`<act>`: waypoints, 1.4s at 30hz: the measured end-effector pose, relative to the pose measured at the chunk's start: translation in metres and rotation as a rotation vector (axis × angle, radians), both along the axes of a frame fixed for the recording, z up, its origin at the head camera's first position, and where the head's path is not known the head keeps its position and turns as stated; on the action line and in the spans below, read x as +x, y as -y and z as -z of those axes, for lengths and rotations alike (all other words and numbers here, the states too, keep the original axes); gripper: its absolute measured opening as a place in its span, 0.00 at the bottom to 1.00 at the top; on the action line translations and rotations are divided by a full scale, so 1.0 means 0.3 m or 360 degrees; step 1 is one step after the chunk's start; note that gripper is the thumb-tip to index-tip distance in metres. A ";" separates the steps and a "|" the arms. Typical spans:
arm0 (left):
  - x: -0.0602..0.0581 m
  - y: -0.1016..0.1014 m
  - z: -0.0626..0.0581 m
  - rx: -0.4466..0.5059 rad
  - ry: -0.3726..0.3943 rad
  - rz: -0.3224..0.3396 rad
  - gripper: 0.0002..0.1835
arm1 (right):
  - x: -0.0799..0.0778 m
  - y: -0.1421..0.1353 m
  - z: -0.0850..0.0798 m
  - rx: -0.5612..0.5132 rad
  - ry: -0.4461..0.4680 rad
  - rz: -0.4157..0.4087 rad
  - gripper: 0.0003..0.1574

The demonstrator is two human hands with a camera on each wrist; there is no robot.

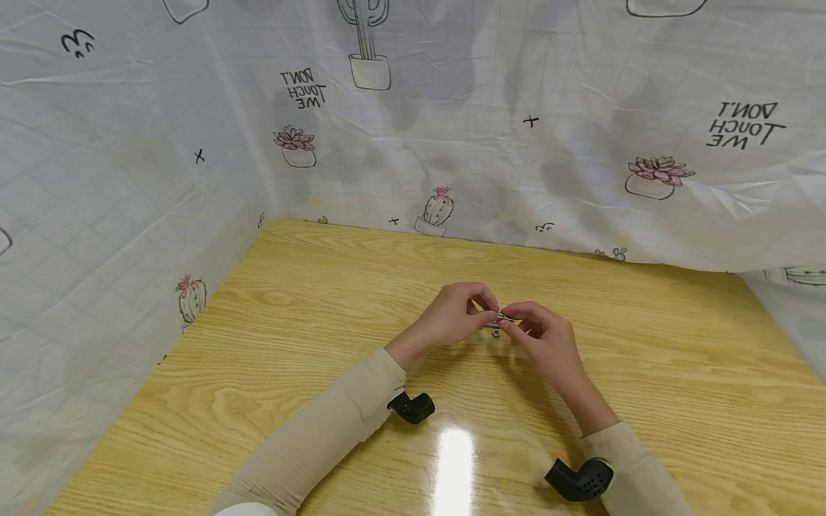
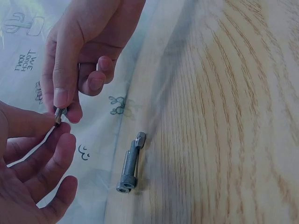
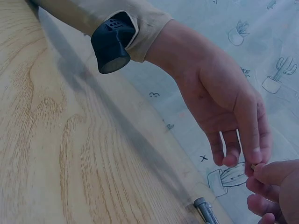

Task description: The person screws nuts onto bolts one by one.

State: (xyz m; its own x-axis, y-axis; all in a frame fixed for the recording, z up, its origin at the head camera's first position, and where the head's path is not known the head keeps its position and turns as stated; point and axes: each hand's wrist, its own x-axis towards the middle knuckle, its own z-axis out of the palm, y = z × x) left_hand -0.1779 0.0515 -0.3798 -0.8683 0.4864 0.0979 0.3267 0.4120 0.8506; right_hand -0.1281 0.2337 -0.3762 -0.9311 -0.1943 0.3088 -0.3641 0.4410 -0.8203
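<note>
My left hand (image 1: pixel 454 313) and right hand (image 1: pixel 545 340) meet just above the table, fingertip to fingertip. Between them is a small metal bolt (image 1: pixel 503 317), mostly covered by the fingers. In the left wrist view, the left thumb and fingertips pinch its lower end while the right thumb and forefinger pinch the bolt (image 2: pixel 60 112) from above. The other right fingers curl loosely. Below the hands, socket-head bolts (image 2: pixel 131 165) lie side by side on the wood, with a nut (image 2: pixel 140 139) at their far end. A bolt head (image 3: pixel 200 202) shows low in the right wrist view.
The wood-grain table (image 1: pixel 310 301) carries a bright light reflection near its front. A printed cactus sheet (image 1: pixel 484 143) hangs behind and to the left. Each sleeve carries a black wrist camera, one on the left (image 1: pixel 413 407) and one on the right (image 1: pixel 581 480).
</note>
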 end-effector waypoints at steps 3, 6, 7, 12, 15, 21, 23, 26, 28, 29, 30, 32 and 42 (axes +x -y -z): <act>0.001 0.000 0.000 0.0020 -0.0017 0.0010 0.03 | 0.000 0.001 -0.002 -0.0006 -0.0007 0.0000 0.09; 0.003 0.001 -0.001 0.0032 -0.0018 0.0007 0.04 | 0.001 0.002 -0.003 0.0007 -0.0010 0.0005 0.09; 0.002 0.002 0.000 0.0026 -0.0021 -0.0002 0.03 | 0.002 0.002 -0.004 0.0017 -0.0010 0.0009 0.09; 0.001 0.004 0.003 -0.0026 0.0006 -0.0011 0.05 | 0.002 0.002 -0.004 0.0026 0.0010 0.0017 0.10; 0.000 0.003 0.005 -0.0028 0.0033 -0.0001 0.06 | 0.000 0.002 -0.003 0.0009 0.0011 0.0008 0.10; 0.001 0.000 0.006 -0.0015 -0.0015 0.0006 0.02 | 0.000 0.002 -0.002 -0.0009 0.0000 -0.0003 0.09; 0.002 -0.002 0.004 0.0002 -0.0017 0.0019 0.02 | 0.000 0.002 -0.002 -0.0015 -0.0001 -0.0005 0.09; 0.003 -0.003 0.001 0.0024 -0.0008 0.0040 0.04 | 0.001 0.002 -0.002 -0.0012 -0.0006 -0.0003 0.09; 0.004 -0.002 0.000 0.0022 -0.0007 0.0043 0.03 | 0.001 0.003 -0.002 -0.0009 -0.0004 0.0003 0.09; 0.004 -0.001 -0.001 0.0021 -0.0002 0.0044 0.03 | 0.001 0.003 -0.002 -0.0008 -0.0002 0.0005 0.09; 0.004 -0.001 -0.001 0.0014 0.0001 0.0040 0.02 | 0.001 0.003 -0.002 -0.0004 -0.0005 0.0008 0.09; 0.005 0.001 -0.001 -0.0006 0.0011 0.0030 0.03 | 0.002 0.003 -0.002 -0.0002 -0.0007 0.0011 0.09; 0.004 -0.001 0.000 -0.0018 0.0032 0.0002 0.03 | 0.001 0.003 -0.002 -0.0017 -0.0001 0.0001 0.09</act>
